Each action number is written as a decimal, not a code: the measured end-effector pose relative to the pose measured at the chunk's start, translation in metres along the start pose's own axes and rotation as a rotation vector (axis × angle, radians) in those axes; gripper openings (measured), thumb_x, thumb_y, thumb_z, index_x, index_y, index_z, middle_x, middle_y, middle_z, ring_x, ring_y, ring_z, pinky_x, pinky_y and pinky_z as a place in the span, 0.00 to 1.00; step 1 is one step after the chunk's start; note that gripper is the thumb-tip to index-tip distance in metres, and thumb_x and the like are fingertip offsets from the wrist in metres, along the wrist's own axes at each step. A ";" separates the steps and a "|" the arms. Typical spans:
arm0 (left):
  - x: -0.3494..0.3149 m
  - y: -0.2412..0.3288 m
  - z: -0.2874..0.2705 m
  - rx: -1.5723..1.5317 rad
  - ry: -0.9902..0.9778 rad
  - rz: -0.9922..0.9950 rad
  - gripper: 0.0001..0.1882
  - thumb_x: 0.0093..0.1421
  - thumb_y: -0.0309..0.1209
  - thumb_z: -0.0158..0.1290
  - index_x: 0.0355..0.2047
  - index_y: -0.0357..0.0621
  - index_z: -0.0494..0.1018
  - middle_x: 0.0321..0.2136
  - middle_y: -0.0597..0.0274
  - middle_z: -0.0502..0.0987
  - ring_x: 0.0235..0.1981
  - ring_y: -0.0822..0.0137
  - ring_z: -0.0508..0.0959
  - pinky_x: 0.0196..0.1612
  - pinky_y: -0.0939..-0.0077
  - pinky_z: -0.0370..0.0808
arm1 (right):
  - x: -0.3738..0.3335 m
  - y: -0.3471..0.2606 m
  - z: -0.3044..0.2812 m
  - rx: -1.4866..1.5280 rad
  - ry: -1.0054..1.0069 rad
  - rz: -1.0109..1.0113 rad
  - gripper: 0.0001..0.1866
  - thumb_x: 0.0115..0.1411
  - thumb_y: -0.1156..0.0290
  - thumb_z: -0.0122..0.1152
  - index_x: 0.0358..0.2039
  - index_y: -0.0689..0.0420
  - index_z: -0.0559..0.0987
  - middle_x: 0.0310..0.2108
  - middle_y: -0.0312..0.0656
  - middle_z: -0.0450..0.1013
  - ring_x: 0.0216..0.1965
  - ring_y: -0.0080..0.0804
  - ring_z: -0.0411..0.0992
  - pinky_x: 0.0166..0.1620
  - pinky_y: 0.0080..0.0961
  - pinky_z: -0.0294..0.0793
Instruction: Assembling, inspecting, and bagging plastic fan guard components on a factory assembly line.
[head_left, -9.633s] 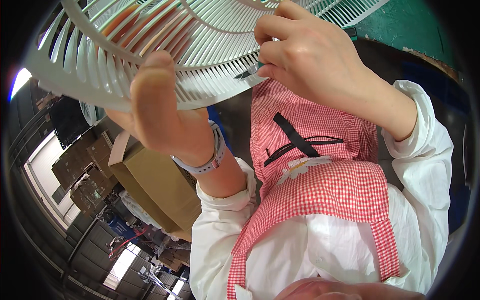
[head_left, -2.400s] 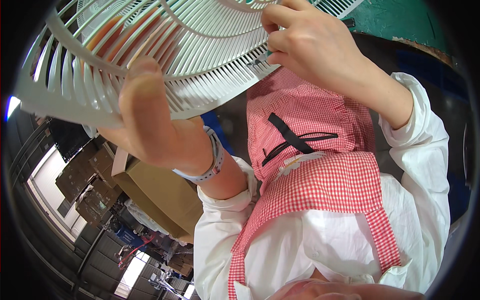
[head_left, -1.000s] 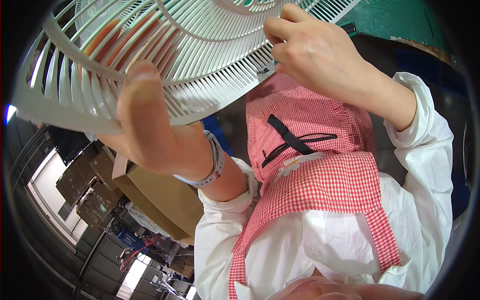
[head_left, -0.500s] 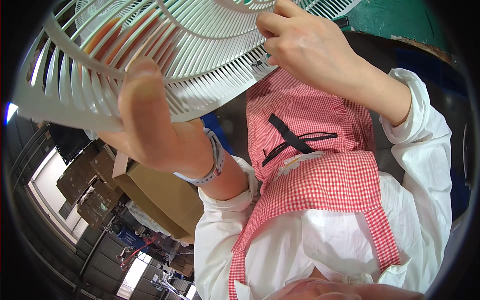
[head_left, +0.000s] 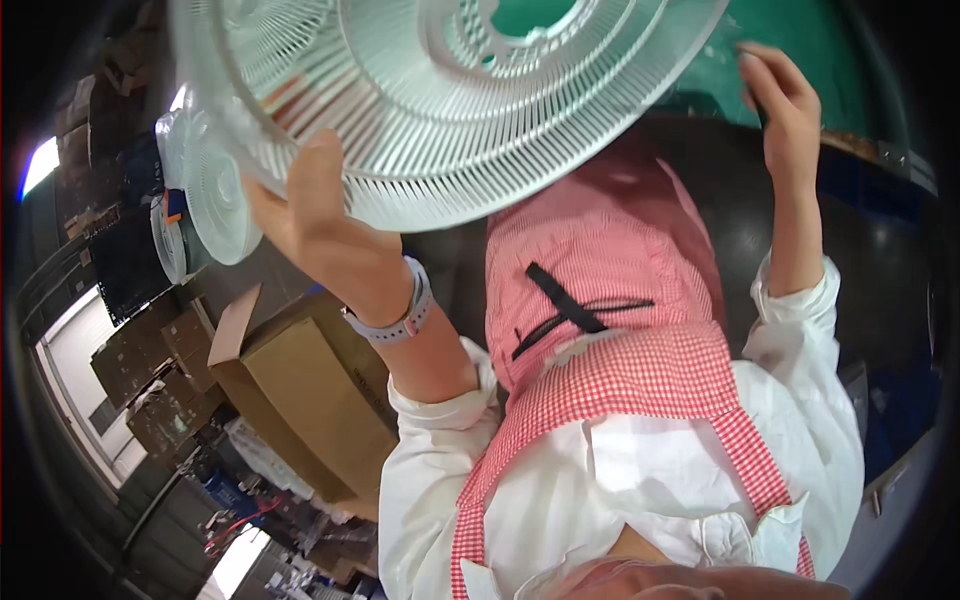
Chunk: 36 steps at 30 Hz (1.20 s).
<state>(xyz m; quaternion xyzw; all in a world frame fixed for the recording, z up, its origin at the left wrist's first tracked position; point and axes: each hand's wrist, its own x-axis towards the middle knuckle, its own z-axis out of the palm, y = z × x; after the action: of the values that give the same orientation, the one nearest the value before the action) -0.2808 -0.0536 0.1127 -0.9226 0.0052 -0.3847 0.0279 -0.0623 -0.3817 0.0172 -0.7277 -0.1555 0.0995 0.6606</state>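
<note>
A round white plastic fan grille (head_left: 480,185) with radial slats and an open centre ring is tilted across the upper middle. My left hand (head_left: 335,230) grips its lower left rim, thumb over the near face and fingers behind; a pale watch strap circles that wrist. To the right of the grille and apart from it, my right hand (head_left: 790,110) is over the green tabletop (head_left: 830,60). Its fingers are closed around a narrow dark thing (head_left: 757,105), mostly hidden, whose kind I cannot make out.
Other round white grilles (head_left: 218,195) stand at the left, beyond my left hand. Below them is an open brown cardboard box (head_left: 310,390), with more cartons (head_left: 150,370) further back. My red checked apron (head_left: 640,370) is under the grille.
My right hand has left the grille's rim and moved right, over the green tabletop. Still in my left hand, the grille has shifted and tilted, showing more of its centre ring.
</note>
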 end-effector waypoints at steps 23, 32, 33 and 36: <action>-0.143 -0.282 -0.052 -1.353 1.157 -1.597 0.30 0.64 0.39 0.40 0.62 0.33 0.56 0.59 0.43 0.64 0.59 0.43 0.67 0.58 0.41 0.68 | 0.265 -0.018 0.343 -0.022 -0.379 0.058 0.22 0.48 0.53 0.72 0.31 0.62 0.81 0.24 0.37 0.75 0.20 0.24 0.67 0.25 0.26 0.66; -0.169 -0.266 -0.074 -1.291 1.075 -2.092 0.35 0.63 0.48 0.51 0.63 0.42 0.55 0.62 0.49 0.59 0.56 0.51 0.67 0.54 0.50 0.70 | 0.221 -0.050 0.354 0.526 -0.376 0.122 0.12 0.47 0.73 0.71 0.33 0.61 0.80 0.22 0.29 0.71 0.18 0.15 0.59 0.22 0.16 0.55; -0.163 -0.247 -0.071 -1.012 0.872 -2.054 0.35 0.61 0.44 0.53 0.63 0.43 0.54 0.62 0.50 0.57 0.57 0.52 0.65 0.54 0.52 0.68 | 0.209 -0.060 0.344 0.522 -0.377 0.126 0.12 0.47 0.73 0.71 0.33 0.61 0.80 0.22 0.29 0.71 0.18 0.15 0.59 0.22 0.16 0.55; -0.137 -0.197 -0.061 -0.700 0.594 -1.788 0.35 0.60 0.39 0.55 0.64 0.47 0.53 0.62 0.50 0.55 0.59 0.53 0.62 0.55 0.54 0.66 | 0.160 -0.103 0.302 0.530 -0.489 -0.012 0.19 0.51 0.73 0.65 0.45 0.62 0.78 0.24 0.28 0.70 0.21 0.13 0.59 0.24 0.16 0.56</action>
<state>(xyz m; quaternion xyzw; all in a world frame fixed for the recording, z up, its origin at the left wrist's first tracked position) -0.4231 0.1445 0.0693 -0.4107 -0.5702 -0.4556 -0.5464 -0.0292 -0.0352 0.0961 -0.4849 -0.2818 0.3037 0.7702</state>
